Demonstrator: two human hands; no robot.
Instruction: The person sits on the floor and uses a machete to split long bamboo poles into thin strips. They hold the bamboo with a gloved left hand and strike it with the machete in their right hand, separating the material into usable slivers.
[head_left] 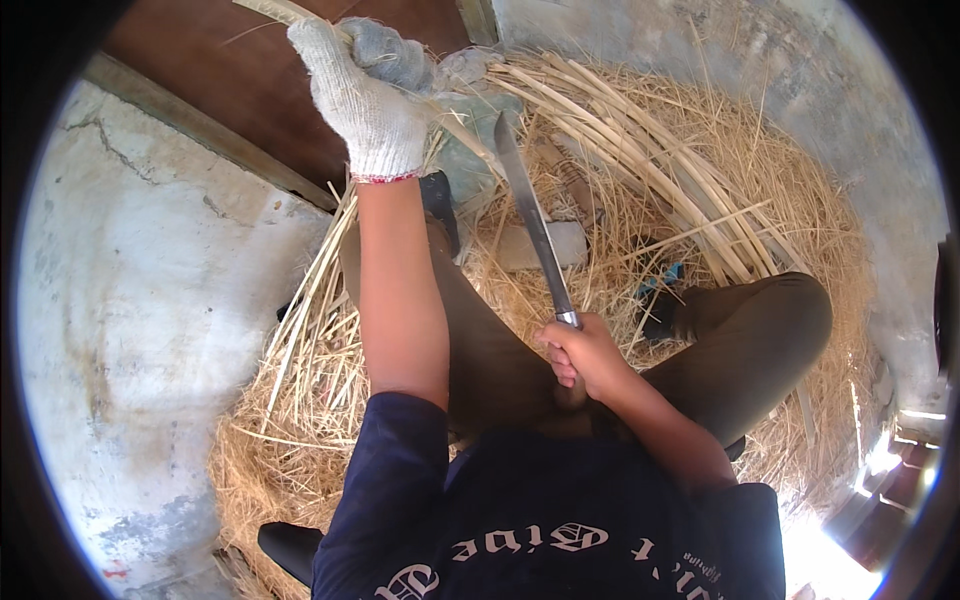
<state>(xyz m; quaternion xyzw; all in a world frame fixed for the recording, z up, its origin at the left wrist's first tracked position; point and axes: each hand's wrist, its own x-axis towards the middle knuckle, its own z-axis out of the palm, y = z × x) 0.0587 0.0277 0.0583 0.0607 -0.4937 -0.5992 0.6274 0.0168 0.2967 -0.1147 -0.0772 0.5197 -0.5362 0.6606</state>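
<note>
My left hand (370, 100), in a white knit glove with grey on it, is raised at the upper left. Its fingers are wrapped round a pale split strip, likely bamboo (468, 138), which shows on both sides of the fist. Bare, my right hand (580, 358) grips the handle of a long knife (540, 235) in front of my body. The blade points up and away, its tip just beside the strip's lower end; I cannot tell whether they touch.
A bundle of long pale strips (650, 150) lies at the far right on heaped shavings (800, 210). More thin strips (310, 310) lie left of my legs. Between my legs is a pale block (545, 246). Grey walls (150, 300) stand left and right, with a brown panel (230, 80) at upper left.
</note>
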